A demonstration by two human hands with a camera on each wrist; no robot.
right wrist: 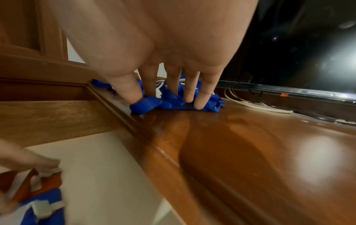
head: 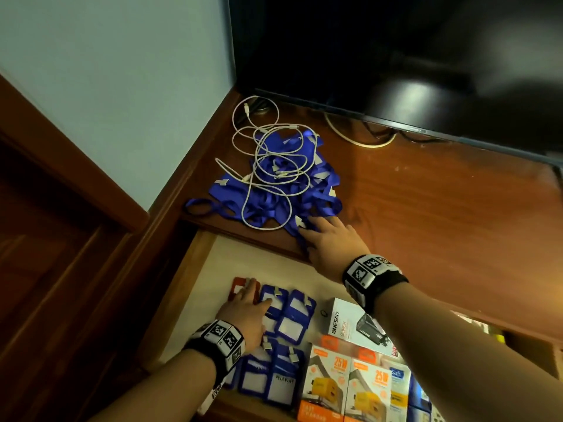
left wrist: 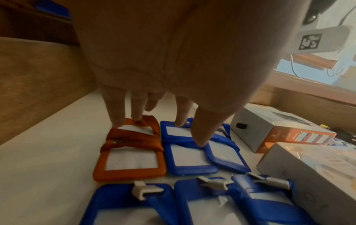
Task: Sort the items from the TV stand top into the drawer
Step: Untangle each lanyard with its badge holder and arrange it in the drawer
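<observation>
A tangle of blue lanyards (head: 274, 190) with white charging cables (head: 268, 147) on top lies at the left end of the TV stand top (head: 441, 214). My right hand (head: 313, 225) reaches onto the near edge of that pile; its straight fingers (right wrist: 200, 99) and thumb press on the blue lanyards (right wrist: 148, 105). Below, the drawer (head: 274, 263) stands open. My left hand (head: 253, 295) lies flat inside it. Its fingertips (left wrist: 118, 120) rest on an orange badge holder (left wrist: 133, 161), and its thumb touches a blue badge holder (left wrist: 190, 159) beside it.
More blue badge holders (head: 283, 379) fill the drawer's front left. Orange charger boxes (head: 329, 382) and a white box (head: 347, 324) sit to their right. A dark TV (head: 396, 56) stands at the back of the stand with cables (head: 362, 141) under it. A wall rises on the left.
</observation>
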